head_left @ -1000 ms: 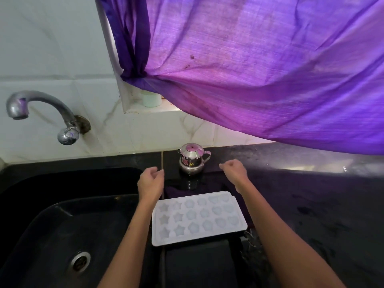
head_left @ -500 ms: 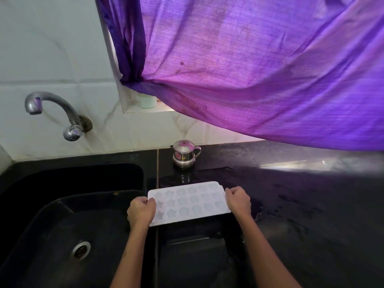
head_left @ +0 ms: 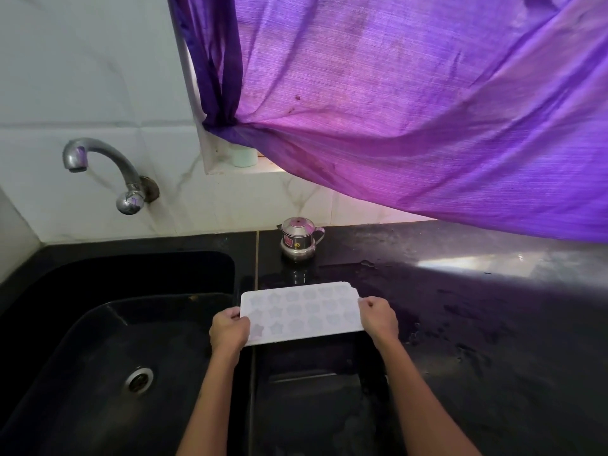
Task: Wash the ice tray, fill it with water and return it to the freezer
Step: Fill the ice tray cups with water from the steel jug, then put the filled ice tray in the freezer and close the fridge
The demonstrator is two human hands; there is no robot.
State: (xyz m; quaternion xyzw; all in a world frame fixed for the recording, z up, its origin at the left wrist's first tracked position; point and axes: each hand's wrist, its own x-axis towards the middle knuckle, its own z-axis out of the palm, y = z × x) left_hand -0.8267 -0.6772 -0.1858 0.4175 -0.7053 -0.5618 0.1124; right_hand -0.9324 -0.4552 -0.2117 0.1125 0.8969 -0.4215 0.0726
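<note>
Curtain (head_left: pixel 411 103) cloth, purple and stained in spots, fills the upper right and hides nearly all of the window opening behind it; its top and right side run out of view. Below it the black counter (head_left: pixel 477 307) stretches to the right, wet in patches, with a bright glare that washes out the surface near the wall. To the left lies the black sink (head_left: pixel 98 340), its near edge cut off at the bottom, a round drain (head_left: pixel 139 380) on its floor. Its dark walls are hard to tell from the counter rim. A curved metal tap (head_left: pixel 105 169) juts from the pale tiled wall above the sink; no water shows at its spout.

The white ice tray (head_left: pixel 302 311) is held level just right of the sink, over the counter's near part, well in front of a small steel pot (head_left: pixel 298 238) with a lid and handle. Whether its star and flower moulds hold any water cannot be made out. The left hand (head_left: pixel 228 330) is clenched on the tray's left short edge, and the right hand (head_left: pixel 378 317) is clenched on the right one; the fingers beneath are hidden. Only the lower part of a pale container (head_left: pixel 245 156) on the sill shows under the cloth.
</note>
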